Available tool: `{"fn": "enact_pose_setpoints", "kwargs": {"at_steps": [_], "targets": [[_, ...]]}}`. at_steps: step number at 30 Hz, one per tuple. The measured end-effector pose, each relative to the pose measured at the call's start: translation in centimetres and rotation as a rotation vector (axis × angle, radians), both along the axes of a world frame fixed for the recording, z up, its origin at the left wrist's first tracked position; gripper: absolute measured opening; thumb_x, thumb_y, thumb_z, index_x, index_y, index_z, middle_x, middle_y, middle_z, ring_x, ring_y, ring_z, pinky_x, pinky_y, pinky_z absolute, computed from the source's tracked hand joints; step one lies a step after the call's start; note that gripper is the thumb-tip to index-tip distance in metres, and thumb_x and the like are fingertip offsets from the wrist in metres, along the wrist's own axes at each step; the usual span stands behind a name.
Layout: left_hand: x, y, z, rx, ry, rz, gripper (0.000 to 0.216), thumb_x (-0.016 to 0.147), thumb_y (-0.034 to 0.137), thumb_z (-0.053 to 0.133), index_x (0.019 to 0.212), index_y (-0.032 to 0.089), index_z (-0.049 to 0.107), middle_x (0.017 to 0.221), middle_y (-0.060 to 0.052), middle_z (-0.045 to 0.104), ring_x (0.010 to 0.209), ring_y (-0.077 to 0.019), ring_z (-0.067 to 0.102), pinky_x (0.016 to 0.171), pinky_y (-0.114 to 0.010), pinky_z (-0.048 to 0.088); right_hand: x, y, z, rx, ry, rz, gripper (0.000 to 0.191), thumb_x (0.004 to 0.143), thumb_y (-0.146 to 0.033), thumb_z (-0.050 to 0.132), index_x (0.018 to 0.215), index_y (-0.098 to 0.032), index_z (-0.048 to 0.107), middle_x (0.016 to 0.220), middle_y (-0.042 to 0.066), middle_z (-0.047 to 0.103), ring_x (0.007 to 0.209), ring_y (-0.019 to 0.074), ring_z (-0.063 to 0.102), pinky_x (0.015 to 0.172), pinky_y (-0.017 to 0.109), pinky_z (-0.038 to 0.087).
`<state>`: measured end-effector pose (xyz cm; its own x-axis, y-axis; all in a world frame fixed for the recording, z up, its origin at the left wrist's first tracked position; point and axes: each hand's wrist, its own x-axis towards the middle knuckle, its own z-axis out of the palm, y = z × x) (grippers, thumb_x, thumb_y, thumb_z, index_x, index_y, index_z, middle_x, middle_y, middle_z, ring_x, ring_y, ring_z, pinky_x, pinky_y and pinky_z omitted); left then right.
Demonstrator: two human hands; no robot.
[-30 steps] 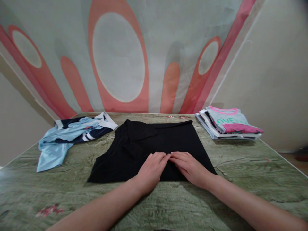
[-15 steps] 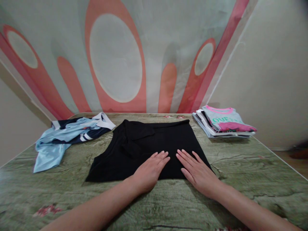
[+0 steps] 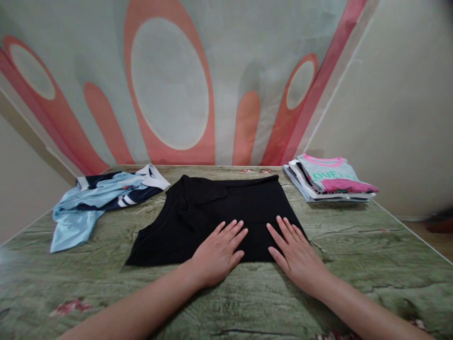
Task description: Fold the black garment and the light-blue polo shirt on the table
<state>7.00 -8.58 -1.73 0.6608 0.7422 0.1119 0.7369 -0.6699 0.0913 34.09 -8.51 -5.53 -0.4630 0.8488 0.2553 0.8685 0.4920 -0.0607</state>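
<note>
A black shirt (image 3: pixel 233 203) lies partly folded on the table, its neckline toward the left and a sleeve folded in over its upper part. My left hand (image 3: pixel 220 250) rests flat on the near edge of the cloth, fingers spread and pointing away from me. To its right, my right hand (image 3: pixel 295 250) also lies flat on the shirt near its right-hand end, fingers apart. A strip of black cloth shows between the two hands. Neither hand grips anything.
On the left lies a crumpled light blue and navy shirt (image 3: pixel 106 193) with a white collar. A stack of folded shirts (image 3: pixel 336 179), a grey and pink one on top, sits at the back right. The wood-patterned table (image 3: pixel 371 250) meets a wall with a coral-patterned covering (image 3: pixel 226 94).
My right hand has slid slightly to the right, widening the space between my hands. The fingers of my left hand have spread further apart. The shirt keeps its place.
</note>
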Motion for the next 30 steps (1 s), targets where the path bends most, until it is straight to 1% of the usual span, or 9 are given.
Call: {"fn": "enact_pose_setpoints", "kwargs": {"at_steps": [6,12,16,18,20,22,24,27,30], "targets": [[0.1,0.0,-0.4,0.034,0.021,0.007,0.056,0.099,0.044,0.033,0.15,0.022,0.025,0.158,-0.007,0.025,0.146,-0.0212,0.018,0.117,-0.042,0.016,-0.3,-0.6,-0.5,0.047,0.013,-0.093,0.066,0.094,-0.051,0.042,0.149,-0.016,0.031,0.159,0.016,0.013,0.144,0.0335,0.017,0.113,0.053,0.027],[-0.3,0.1,-0.4,0.042,0.042,-0.007,0.056,0.099,0.04,0.035,0.15,0.02,0.024,0.157,-0.008,0.026,0.145,-0.0218,0.021,0.116,-0.042,0.02,0.3,0.2,-0.1,0.029,0.034,-0.125,0.068,0.095,-0.055,0.037,0.146,-0.01,0.037,0.153,0.017,0.031,0.141,0.0295,0.028,0.112,0.048,0.031],[1.0,1.0,1.6,0.005,0.025,-0.001,0.045,0.095,0.031,0.044,0.138,0.018,0.045,0.145,-0.011,0.047,0.134,-0.0266,0.041,0.11,-0.047,0.032,0.8,0.9,0.3,0.017,0.041,-0.115,0.055,0.098,-0.046,0.035,0.141,-0.014,0.045,0.149,0.014,0.04,0.136,0.0277,0.038,0.108,0.046,0.037],[3.1,1.9,2.6,-0.001,-0.02,-0.029,0.036,0.092,0.02,0.045,0.126,0.016,0.055,0.132,-0.012,0.059,0.123,-0.0263,0.052,0.103,-0.044,0.04,0.7,1.0,0.3,0.031,0.023,-0.118,0.054,0.097,-0.044,0.038,0.141,-0.014,0.046,0.149,0.014,0.039,0.136,0.0287,0.038,0.108,0.046,0.036],[5.6,2.9,2.9,-0.011,-0.092,-0.129,0.037,0.089,0.013,0.046,0.124,0.016,0.056,0.122,-0.011,0.063,0.114,-0.0233,0.057,0.098,-0.037,0.045,0.5,0.8,0.1,0.048,0.001,-0.127,0.054,0.097,-0.043,0.039,0.141,-0.013,0.045,0.15,0.014,0.037,0.137,0.0296,0.036,0.108,0.047,0.035],[7.8,3.9,2.4,-0.021,-0.17,-0.23,0.042,0.088,0.012,0.047,0.129,0.014,0.051,0.125,-0.011,0.061,0.115,-0.0212,0.056,0.099,-0.033,0.045,0.4,0.6,-0.1,0.058,-0.011,-0.129,0.053,0.097,-0.041,0.04,0.14,-0.012,0.046,0.15,0.015,0.037,0.137,0.0295,0.036,0.109,0.047,0.035],[9.1,4.5,1.3,-0.02,-0.227,-0.254,0.044,0.09,0.015,0.046,0.134,0.011,0.046,0.132,-0.012,0.057,0.121,-0.0207,0.052,0.105,-0.033,0.041,0.7,0.6,-0.1,0.058,-0.006,-0.122,0.054,0.096,-0.04,0.041,0.14,-0.01,0.045,0.15,0.016,0.038,0.137,0.029,0.037,0.109,0.046,0.035],[9.5,4.5,-0.4,-0.007,-0.248,-0.214,0.043,0.095,0.022,0.041,0.136,0.011,0.044,0.139,-0.013,0.052,0.128,-0.0204,0.047,0.111,-0.036,0.034,1.7,1.1,0.3,0.038,0.038,-0.084,0.051,0.096,-0.035,0.041,0.14,-0.01,0.046,0.147,0.015,0.043,0.133,0.0271,0.041,0.107,0.045,0.039],[9.2,4.3,-1.2,0.004,-0.21,-0.209,0.043,0.098,0.025,0.036,0.137,0.012,0.044,0.143,-0.011,0.049,0.131,-0.0203,0.044,0.112,-0.035,0.031,3.3,2.1,0.7,0.013,0.139,-0.035,0.041,0.096,-0.024,0.038,0.132,-0.015,0.055,0.137,0.011,0.055,0.124,0.0241,0.051,0.103,0.043,0.044]]}}
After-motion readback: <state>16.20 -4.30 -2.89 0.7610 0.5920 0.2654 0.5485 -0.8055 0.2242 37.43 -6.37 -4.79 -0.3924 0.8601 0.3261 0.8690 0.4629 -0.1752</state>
